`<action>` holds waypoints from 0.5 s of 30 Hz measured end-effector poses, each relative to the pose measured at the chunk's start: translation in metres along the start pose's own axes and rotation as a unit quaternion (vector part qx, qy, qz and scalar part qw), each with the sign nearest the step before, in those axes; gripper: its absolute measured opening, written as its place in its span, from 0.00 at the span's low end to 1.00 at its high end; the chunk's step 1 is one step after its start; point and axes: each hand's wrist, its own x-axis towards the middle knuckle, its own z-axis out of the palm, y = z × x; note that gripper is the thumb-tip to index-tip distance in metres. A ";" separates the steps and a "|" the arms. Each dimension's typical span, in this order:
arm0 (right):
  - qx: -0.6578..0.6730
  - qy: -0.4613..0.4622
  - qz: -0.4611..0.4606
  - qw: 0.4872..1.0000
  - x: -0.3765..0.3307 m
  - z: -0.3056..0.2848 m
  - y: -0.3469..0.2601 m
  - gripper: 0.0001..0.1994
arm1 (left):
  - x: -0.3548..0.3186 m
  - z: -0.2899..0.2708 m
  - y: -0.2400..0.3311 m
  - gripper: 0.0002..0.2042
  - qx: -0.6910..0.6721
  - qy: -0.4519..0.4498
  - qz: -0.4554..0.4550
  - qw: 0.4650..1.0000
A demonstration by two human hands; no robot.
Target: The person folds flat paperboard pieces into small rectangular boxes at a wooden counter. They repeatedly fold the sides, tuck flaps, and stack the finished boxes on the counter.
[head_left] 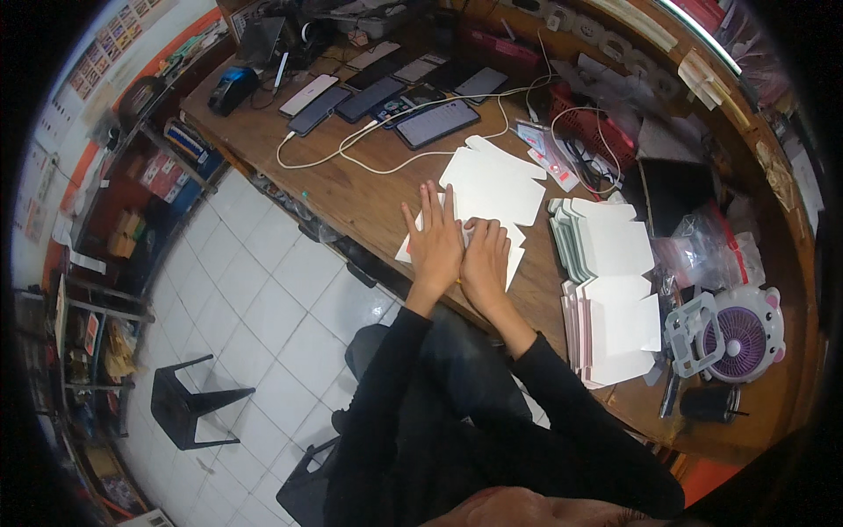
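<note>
Cardboard blank (514, 263) pinned under flat, spread fingers of left hand (435, 246) and right hand (485, 262); press evenly along fold.

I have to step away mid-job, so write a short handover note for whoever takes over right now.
Left hand: flat, palm down, pressing a white flat card blank on the wooden desk. Holds nothing.
Right hand: flat beside the left, touching it, pressing the same blank.
Things: loose white blanks lie just beyond the hands; two stacks of blanks sit to the right.
Done: cannot tell how many are finished.
Left: the blank under the hands looks still flat, probably mid-crease; the stacks seem to wait.
</note>
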 end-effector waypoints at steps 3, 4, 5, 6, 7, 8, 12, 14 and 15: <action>0.012 0.024 0.008 1.000 0.000 0.003 0.001 0.13 | 0.001 0.004 -0.007 0.29 -0.022 0.020 -0.046 0.999; 0.014 0.021 0.004 1.000 -0.001 0.004 0.001 0.13 | 0.002 0.005 -0.011 0.29 -0.030 0.030 -0.069 0.997; 0.017 0.017 -0.001 1.000 -0.003 0.005 0.002 0.13 | 0.003 0.004 -0.014 0.29 0.003 0.044 -0.110 0.993; 0.020 0.017 -0.006 1.000 -0.005 0.001 0.005 0.14 | 0.008 0.001 -0.014 0.29 0.035 0.060 -0.145 0.987; 0.018 0.009 -0.019 1.000 -0.010 -0.002 0.007 0.14 | 0.007 -0.004 -0.015 0.29 0.067 0.075 -0.181 0.978; 0.017 0.005 -0.030 0.999 -0.014 -0.005 0.010 0.15 | 0.004 -0.005 -0.025 0.30 0.093 0.102 -0.203 0.969; -0.020 -0.051 -0.059 0.997 -0.030 -0.019 0.015 0.26 | -0.026 -0.026 -0.083 0.27 0.073 0.202 -0.254 0.943; 0.013 -0.105 -0.064 0.992 -0.037 -0.030 0.004 0.26 | -0.070 -0.024 -0.102 0.21 -0.041 0.237 -0.236 0.941; 0.088 -0.150 -0.060 0.983 -0.039 -0.037 0.001 0.25 | -0.089 -0.026 -0.096 0.18 -0.228 0.198 -0.279 0.912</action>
